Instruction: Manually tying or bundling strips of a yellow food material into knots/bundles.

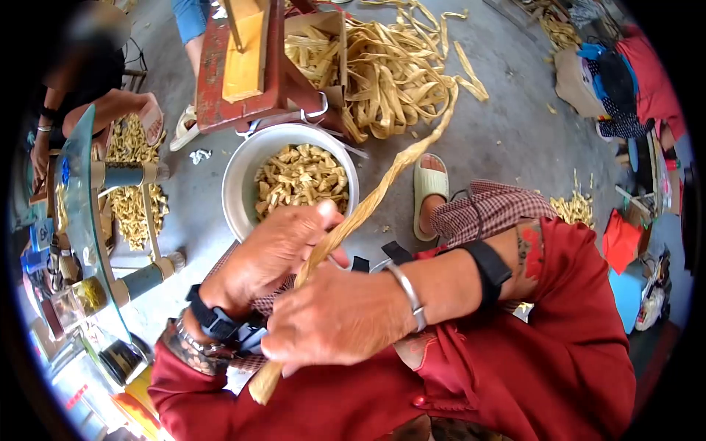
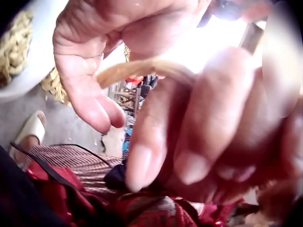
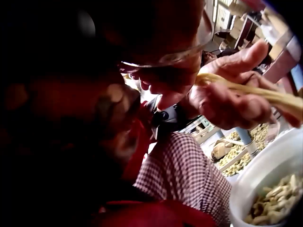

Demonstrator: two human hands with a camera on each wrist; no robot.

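A long, flat, tan pliable strip (image 1: 371, 195) runs from the pile on the floor to my two hands. My right hand (image 1: 342, 316) grips it near its end, fingers curled round it, and a short tail sticks out below the fist. Just ahead of it is my left hand (image 1: 268, 246), palm side toward the strip. In the right wrist view the strip crosses the curled fingers of that left hand (image 3: 232, 90), with the thumb raised apart. A white basin (image 1: 232, 184) stands close beyond the left hand, holding short folded tan pieces (image 1: 305, 180).
More strips lie in a loose pile (image 1: 390, 88) beside a red wooden bench (image 1: 213, 81) bearing a yellow block (image 1: 245, 55). Tan pieces (image 1: 132, 206) spread under a glass-topped table (image 1: 81, 176) at left. Another person (image 1: 95, 81) sits there. A sandalled foot (image 1: 430, 195) stands right of the basin.
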